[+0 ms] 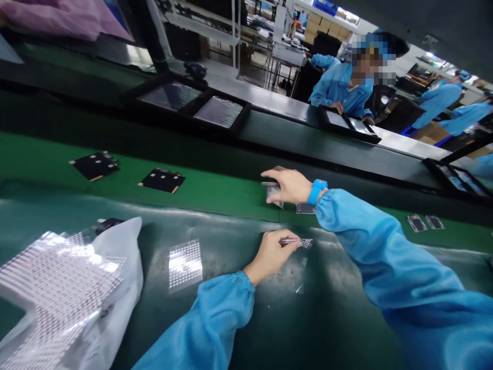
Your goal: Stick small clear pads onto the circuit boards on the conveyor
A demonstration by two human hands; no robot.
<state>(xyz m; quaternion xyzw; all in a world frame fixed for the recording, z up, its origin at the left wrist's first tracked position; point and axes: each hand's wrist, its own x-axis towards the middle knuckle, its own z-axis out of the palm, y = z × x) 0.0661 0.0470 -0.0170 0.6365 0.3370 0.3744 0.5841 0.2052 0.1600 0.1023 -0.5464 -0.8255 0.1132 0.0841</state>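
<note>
Dark green glossy mat (162,329) covers the near bench, with the blue-sleeved left hand (269,254) over it, thumb and fingers pinching a narrow silver perforated strip (296,242) just above a clear plastic film piece (289,275). Nearby on the left, a square silver dotted sheet (185,265) lies on the mat, and a white plastic bag (115,257) holds a larger stack of silver dotted sheets (54,288). Right hand (288,186), wearing a blue wristband, curls palm-down, fingers closed around a small grey rectangular part (274,196), at the mat's far edge beside a green belt (215,198). Flat black square pads (162,180) sit left on the belt, small grey parts (418,223) right. Farther off, black trays with glass panels (219,111) line a dark ledge, a co-worker in blue (339,87) beyond.
</note>
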